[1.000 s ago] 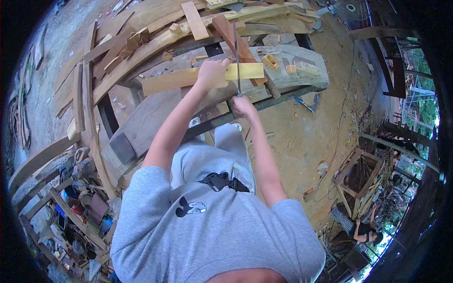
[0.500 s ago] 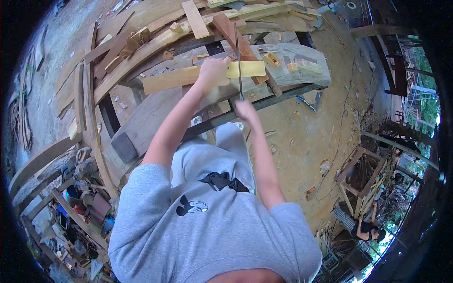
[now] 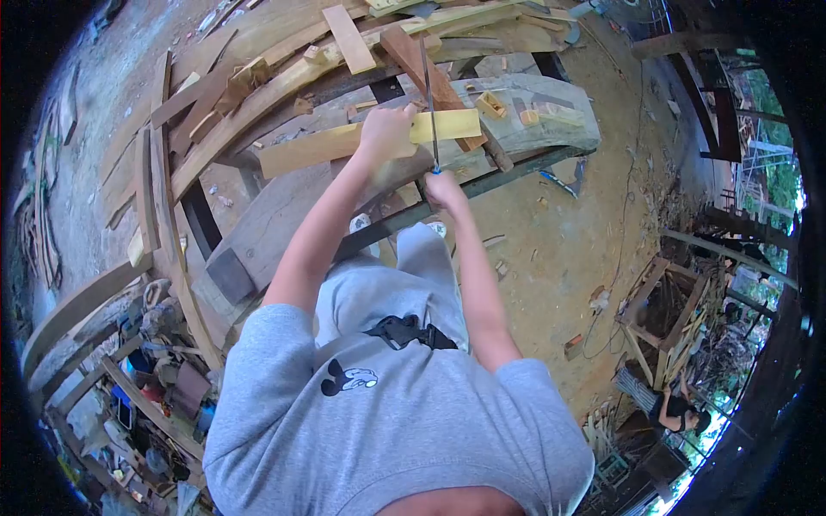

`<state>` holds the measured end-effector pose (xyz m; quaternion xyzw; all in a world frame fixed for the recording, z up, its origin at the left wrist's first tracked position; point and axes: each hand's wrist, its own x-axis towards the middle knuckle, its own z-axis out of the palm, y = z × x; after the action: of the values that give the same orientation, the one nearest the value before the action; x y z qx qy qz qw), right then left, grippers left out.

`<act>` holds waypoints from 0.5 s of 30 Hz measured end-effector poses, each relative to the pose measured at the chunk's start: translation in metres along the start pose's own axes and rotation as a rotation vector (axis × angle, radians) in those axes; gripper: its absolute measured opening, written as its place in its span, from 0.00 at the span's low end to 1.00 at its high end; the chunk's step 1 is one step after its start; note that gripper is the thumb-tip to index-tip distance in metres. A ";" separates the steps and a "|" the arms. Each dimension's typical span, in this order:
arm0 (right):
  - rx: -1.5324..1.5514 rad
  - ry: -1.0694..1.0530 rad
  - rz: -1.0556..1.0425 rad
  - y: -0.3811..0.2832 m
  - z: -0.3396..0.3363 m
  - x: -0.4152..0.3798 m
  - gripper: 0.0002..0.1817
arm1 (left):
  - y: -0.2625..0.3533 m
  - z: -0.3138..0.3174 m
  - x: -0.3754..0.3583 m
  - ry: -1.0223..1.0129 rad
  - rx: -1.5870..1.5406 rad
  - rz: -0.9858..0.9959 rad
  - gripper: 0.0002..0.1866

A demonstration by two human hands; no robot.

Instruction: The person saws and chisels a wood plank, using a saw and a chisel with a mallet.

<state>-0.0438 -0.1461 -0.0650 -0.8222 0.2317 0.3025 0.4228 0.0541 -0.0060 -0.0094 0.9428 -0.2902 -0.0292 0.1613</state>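
A long flat board (image 3: 310, 149), bright yellow toward its right end, lies across the wooden bench (image 3: 275, 215). My left hand (image 3: 387, 133) is closed over the board's middle and grips it. Close to the right end, a thin saw (image 3: 429, 95) crosses the board, its blade pointing away from me. My right hand (image 3: 443, 189) is wrapped around the saw's handle, just on the near side of the board. Under the board's right part runs a reddish-brown plank (image 3: 439, 82).
Small wooden blocks (image 3: 491, 105) sit on the bench to the right. Loose planks (image 3: 348, 39) are stacked beyond it. A blue-handled tool (image 3: 557, 182) lies on the ground. Another person (image 3: 675, 408) is at the far lower right, near a wooden frame (image 3: 645, 305).
My right hand and the saw have shifted slightly away from me along the cut line. My left hand stays on the board. The whole view has shifted slightly.
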 end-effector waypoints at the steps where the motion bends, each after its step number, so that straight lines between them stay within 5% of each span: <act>1: 0.010 0.005 -0.004 0.003 0.004 -0.004 0.21 | -0.001 -0.001 0.001 0.001 0.008 0.009 0.23; 3: -0.002 0.196 -0.088 0.033 0.019 -0.030 0.17 | 0.000 0.001 0.001 0.009 -0.014 -0.016 0.23; 5: -0.046 0.142 0.039 0.095 0.042 -0.050 0.17 | -0.001 0.002 0.000 0.012 -0.021 -0.012 0.23; 7: -0.137 0.394 -0.124 0.128 0.064 -0.077 0.16 | -0.001 0.002 0.002 0.024 -0.028 -0.014 0.23; 8: -0.140 0.394 -0.123 0.132 0.065 -0.072 0.16 | -0.001 0.001 0.002 0.021 -0.035 -0.015 0.23; 10: -0.046 -0.044 0.108 0.120 0.064 -0.063 0.16 | 0.001 0.000 -0.001 0.014 -0.035 -0.002 0.23; 15: -0.030 0.064 0.015 0.036 0.016 -0.026 0.19 | 0.001 0.002 0.001 -0.001 -0.002 -0.017 0.23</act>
<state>-0.0900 -0.1490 -0.0743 -0.8360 0.2466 0.2827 0.4005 0.0546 -0.0076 -0.0109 0.9451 -0.2822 -0.0315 0.1617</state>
